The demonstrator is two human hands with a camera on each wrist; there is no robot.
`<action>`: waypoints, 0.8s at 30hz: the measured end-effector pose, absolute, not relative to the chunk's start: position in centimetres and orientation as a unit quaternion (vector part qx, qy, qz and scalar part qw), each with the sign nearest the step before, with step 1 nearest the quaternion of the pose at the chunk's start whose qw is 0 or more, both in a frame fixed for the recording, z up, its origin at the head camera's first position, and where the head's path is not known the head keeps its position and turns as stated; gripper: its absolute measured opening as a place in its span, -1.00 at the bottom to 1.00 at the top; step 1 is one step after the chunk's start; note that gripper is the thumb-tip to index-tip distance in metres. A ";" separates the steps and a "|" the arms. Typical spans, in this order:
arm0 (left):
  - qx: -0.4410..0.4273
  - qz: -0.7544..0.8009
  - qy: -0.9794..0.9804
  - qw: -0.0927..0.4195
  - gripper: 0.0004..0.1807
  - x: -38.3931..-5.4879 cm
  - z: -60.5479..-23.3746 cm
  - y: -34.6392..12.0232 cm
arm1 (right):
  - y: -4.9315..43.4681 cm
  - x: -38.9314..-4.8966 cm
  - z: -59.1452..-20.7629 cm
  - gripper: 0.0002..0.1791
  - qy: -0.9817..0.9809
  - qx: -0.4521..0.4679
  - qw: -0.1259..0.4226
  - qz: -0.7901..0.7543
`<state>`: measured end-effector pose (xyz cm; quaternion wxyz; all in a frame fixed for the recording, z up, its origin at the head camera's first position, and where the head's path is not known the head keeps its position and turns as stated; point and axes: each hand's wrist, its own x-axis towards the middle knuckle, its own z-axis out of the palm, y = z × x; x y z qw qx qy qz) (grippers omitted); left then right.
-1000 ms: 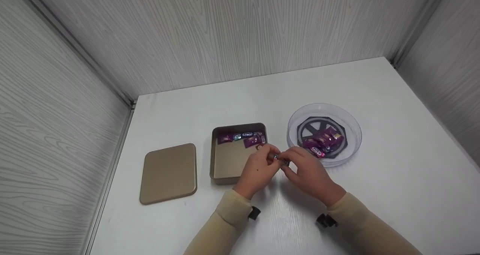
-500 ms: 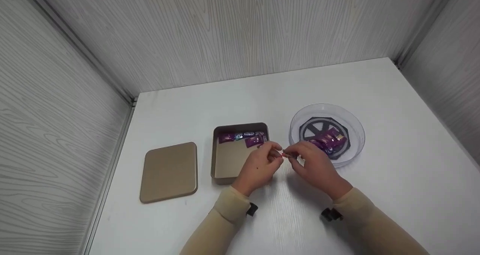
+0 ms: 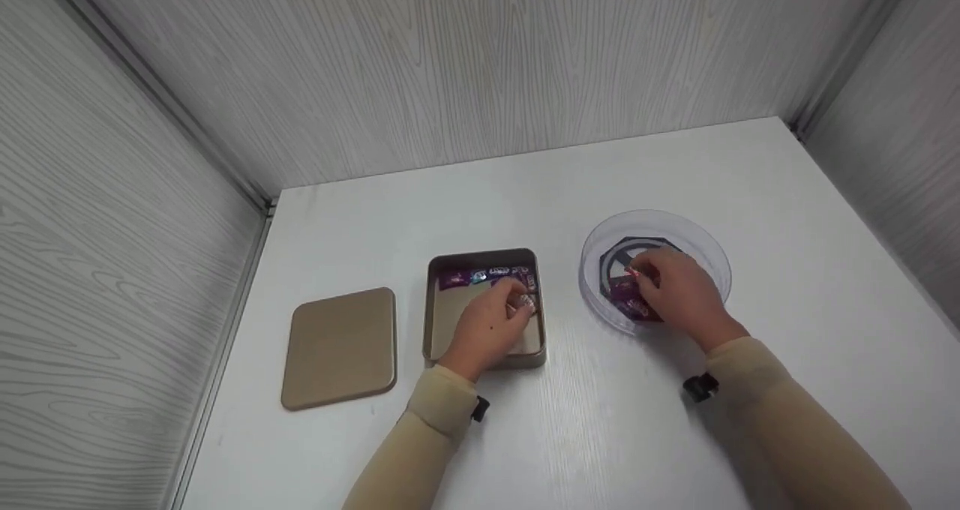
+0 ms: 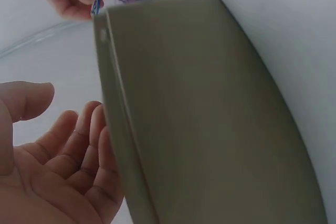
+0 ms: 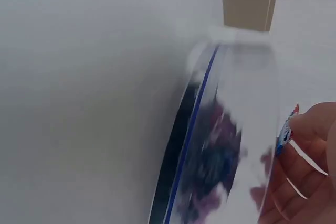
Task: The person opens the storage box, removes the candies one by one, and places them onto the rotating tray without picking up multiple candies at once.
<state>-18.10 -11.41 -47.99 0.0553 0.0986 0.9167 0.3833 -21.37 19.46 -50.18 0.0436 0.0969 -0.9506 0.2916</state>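
My right hand (image 3: 679,289) is over the clear round bowl (image 3: 716,259). It pinches a small wrapped candy (image 5: 286,129) with red and blue on its wrapper between thumb and fingers. Purple candy packets (image 3: 628,300) lie in the bowl, partly hidden by that hand. My left hand (image 3: 487,326) reaches over the open gold tin (image 3: 429,322). In the left wrist view its thumb stands apart from its fingers (image 4: 65,158), with nothing seen between them. A shiny wrapped candy (image 3: 529,304) is at its fingertips inside the tin. Several purple and blue candies (image 3: 457,279) line the tin's far side.
The tin's flat gold lid (image 3: 339,349) lies on the white table (image 3: 480,202), left of the tin. Grey wood-patterned panels (image 3: 480,67) rise behind the table and at both sides. A black strap piece (image 3: 700,387) sits at the right wrist.
Both hands were together between tin and bowl, handling a small candy. They have parted: the left moved left over the tin, the right moved right over the bowl and now holds the red-and-blue candy.
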 end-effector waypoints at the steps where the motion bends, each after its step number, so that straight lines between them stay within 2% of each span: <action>1: 0.097 0.376 0.920 0.055 -0.71 -18.3 -48.1 -11.6 | 19.9 -21.7 -50.3 -0.79 -0.954 0.089 0.040 0.283; 11: 0.064 0.334 0.938 0.069 -0.65 -19.8 -49.0 -13.1 | 21.6 -22.7 -51.3 -0.73 -0.971 0.073 0.016 0.225; 19: 0.049 0.302 0.947 0.095 -0.58 -20.6 -49.3 -13.0 | 20.9 -22.0 -50.5 -0.74 -0.967 0.083 0.073 0.228; 24: 0.069 0.266 0.954 0.116 -0.49 -21.0 -49.6 -12.5 | 19.8 -21.1 -50.2 -0.75 -0.958 0.092 0.080 0.261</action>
